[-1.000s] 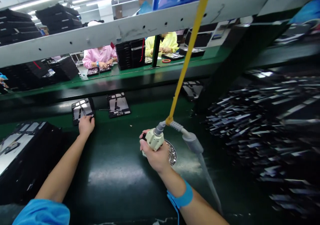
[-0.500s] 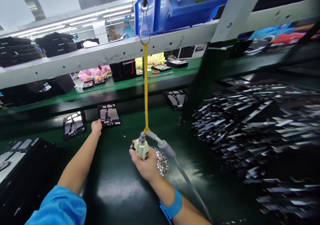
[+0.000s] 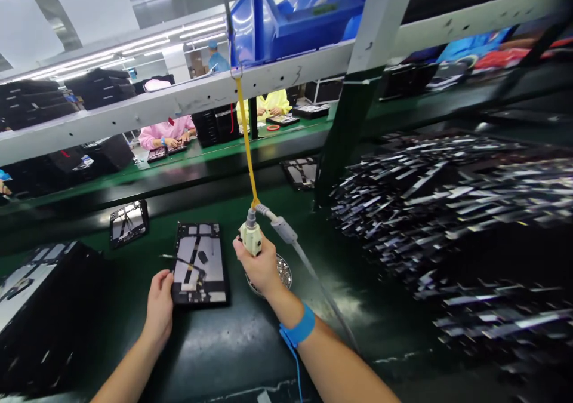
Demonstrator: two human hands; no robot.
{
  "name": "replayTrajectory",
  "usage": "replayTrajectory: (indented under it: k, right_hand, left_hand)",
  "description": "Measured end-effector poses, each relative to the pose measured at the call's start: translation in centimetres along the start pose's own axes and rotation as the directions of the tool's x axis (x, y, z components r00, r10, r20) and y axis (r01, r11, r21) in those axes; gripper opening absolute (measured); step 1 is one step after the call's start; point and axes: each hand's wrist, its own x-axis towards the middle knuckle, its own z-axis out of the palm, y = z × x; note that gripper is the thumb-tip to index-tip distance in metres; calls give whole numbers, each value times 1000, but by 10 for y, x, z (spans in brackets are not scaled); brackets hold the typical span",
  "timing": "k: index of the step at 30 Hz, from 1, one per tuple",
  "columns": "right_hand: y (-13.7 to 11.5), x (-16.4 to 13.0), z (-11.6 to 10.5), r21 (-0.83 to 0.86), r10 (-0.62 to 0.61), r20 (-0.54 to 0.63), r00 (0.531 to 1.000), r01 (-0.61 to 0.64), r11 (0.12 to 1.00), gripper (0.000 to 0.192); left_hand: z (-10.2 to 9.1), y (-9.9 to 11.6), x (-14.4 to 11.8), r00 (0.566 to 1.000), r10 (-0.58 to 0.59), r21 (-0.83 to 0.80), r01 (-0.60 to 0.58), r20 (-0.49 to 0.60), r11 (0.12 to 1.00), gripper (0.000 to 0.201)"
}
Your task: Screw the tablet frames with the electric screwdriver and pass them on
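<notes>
My left hand (image 3: 160,307) pinches the left edge of a tablet (image 3: 210,261) that lies on the green bench with its inner parts exposed. A thin flex cable (image 3: 179,260) sticks out past that edge. To the right of the tablet, my right hand (image 3: 261,262) is wrapped round an electric screwdriver (image 3: 251,239), held upright. Its lower end is hidden behind the hand. A yellow strap (image 3: 247,146) runs up from its top, and a grey cable (image 3: 308,271) leads off to the right. Partly behind my right hand stands a round bowl of small metal screws (image 3: 285,271).
Another opened tablet (image 3: 129,222) lies at the back left, and one more (image 3: 302,171) by the dark post. Stacked tablets (image 3: 49,307) stand at left. Many thin dark parts (image 3: 403,212) crowd the right. A metal rail (image 3: 188,95) with a blue bin (image 3: 286,27) crosses above. Co-workers sit beyond.
My left hand has drawn the tablet towards me, from the back of the bench to beside the bowl. The screwdriver stays in my right hand, and the view has shifted slightly.
</notes>
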Motion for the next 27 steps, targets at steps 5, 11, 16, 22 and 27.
replayTrajectory:
  k: [5, 11, 16, 22, 27]
  right_hand:
    - [-2, 0, 3, 8, -15, -24, 1000, 15, 1000, 20]
    - [2, -4, 8, 55, 20, -7, 1000, -20, 998, 25]
    - [1, -6, 10, 100, 29, 1, 1000, -29, 995, 27]
    - [-2, -5, 9, 82, 20, 3, 1000, -20, 996, 26]
    - [-3, -6, 8, 82, 2, 9, 1000, -3, 997, 24]
  left_hand:
    - [-35, -9, -78, 997, -26, 131, 16, 79, 991, 39]
    - [-65, 3, -115, 946, 58, 451, -206, 320, 869, 31]
    - [-59, 23, -124, 754, 316, 461, -618, 576, 637, 25]
    - [-22, 41, -125, 659, 305, 355, -672, 688, 650, 13]
    - [-37, 47, -121, 678, 198, 222, -480, 708, 849, 13]
